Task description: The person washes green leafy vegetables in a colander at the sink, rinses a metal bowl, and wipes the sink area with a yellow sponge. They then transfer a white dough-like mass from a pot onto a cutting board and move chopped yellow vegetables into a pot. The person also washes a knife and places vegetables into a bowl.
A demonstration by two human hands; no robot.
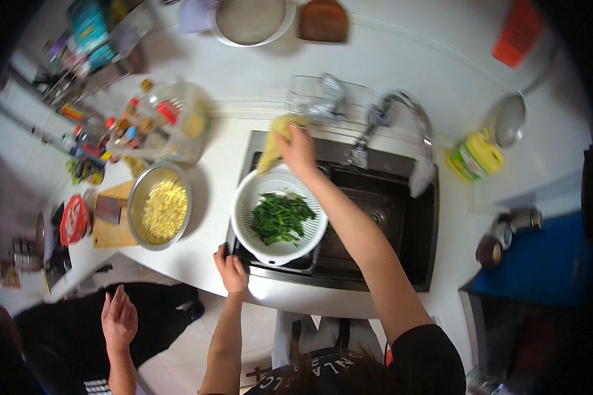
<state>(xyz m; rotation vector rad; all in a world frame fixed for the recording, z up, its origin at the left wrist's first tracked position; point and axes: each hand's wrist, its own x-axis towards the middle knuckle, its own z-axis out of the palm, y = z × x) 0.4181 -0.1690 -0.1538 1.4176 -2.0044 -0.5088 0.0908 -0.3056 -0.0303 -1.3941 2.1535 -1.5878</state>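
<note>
My right hand [296,148] grips a yellow cloth [271,148] behind a white plastic colander [242,232]; the cloth's lower end hangs at the colander's back rim. Chopped leafy greens [282,217] lie in the colander, which sits over the left part of the dark sink [415,266]. My left hand [231,271] rests on the counter's front edge by the sink's left corner, fingers apart, holding nothing. Left of the sink, a steel bowl [190,217] holds yellow, bean-like pieces [165,210] and overlaps a wooden cutting board [109,234].
A chrome faucet [400,98] arches over the sink, with a wire rack [296,94] behind. A plastic bin of bottles [195,153] stands back left; a yellow jug [474,155] stands right. A cleaver [107,210] lies on the board. Another person's hand [120,318] is at lower left.
</note>
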